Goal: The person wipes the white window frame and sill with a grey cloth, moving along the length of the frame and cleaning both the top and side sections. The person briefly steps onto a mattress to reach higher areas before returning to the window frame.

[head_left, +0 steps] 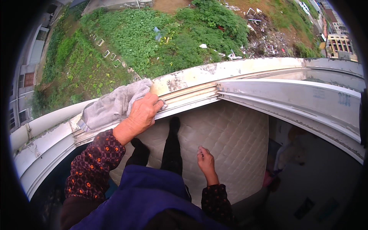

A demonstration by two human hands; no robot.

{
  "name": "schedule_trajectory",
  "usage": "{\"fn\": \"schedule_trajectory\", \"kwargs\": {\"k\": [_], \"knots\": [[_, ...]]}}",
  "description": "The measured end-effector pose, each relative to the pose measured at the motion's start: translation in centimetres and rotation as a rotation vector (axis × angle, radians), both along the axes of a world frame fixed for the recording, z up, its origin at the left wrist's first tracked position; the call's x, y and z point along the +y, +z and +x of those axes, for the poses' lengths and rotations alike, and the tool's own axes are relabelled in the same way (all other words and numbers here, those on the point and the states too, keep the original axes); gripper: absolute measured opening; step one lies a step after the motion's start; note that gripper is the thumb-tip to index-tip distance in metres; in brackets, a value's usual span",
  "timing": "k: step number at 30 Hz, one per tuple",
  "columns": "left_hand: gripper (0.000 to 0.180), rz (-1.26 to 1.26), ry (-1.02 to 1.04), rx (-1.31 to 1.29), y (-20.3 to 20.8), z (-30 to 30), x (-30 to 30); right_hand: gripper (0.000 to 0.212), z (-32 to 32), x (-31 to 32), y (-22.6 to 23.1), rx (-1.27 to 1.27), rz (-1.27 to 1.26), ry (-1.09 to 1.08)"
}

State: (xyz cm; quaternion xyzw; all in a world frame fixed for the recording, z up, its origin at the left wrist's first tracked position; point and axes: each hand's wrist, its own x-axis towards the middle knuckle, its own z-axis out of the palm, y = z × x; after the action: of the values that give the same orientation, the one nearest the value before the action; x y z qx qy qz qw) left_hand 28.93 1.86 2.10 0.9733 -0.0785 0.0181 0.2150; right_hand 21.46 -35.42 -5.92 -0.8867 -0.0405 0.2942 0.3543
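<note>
A grey cloth [115, 103], bunched and folded, lies over the window sill and its track [188, 96]. My left hand [142, 113] grips the cloth's right end, fingers bent over it and pressing on the sill. My right hand [207, 163] hangs in the air above a quilted cream mattress [230, 130], away from the sill. Its fingers are curled in, with nothing visible in them. Dark patterned sleeves cover both forearms.
I stand on the mattress in dark socks [174, 124]. A sliding window frame [291, 96] runs along the right of the sill. Outside and far below are green plants [134, 34] and scattered rubbish [268, 38]. A white plush toy [291, 155] sits beyond the mattress at right.
</note>
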Motion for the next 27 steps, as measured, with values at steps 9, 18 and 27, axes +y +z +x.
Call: {"fn": "schedule_trajectory", "kwargs": {"k": [9, 18, 27], "knots": [[0.014, -0.567, 0.253, -0.125, 0.4, 6.7, -3.7, 0.027, -0.2, -1.4, -0.8, -0.002, -0.068, 0.076], [0.016, -0.243, 0.110, -0.123, -2.7, 5.1, -5.7, 0.027, 1.2, -0.7, -1.3, -0.038, -0.058, 0.132], [0.011, -0.409, 0.460, 0.350, 0.5, -10.1, 8.0, 0.026, 0.2, 1.1, -0.7, 0.010, -0.032, 0.143]]}}
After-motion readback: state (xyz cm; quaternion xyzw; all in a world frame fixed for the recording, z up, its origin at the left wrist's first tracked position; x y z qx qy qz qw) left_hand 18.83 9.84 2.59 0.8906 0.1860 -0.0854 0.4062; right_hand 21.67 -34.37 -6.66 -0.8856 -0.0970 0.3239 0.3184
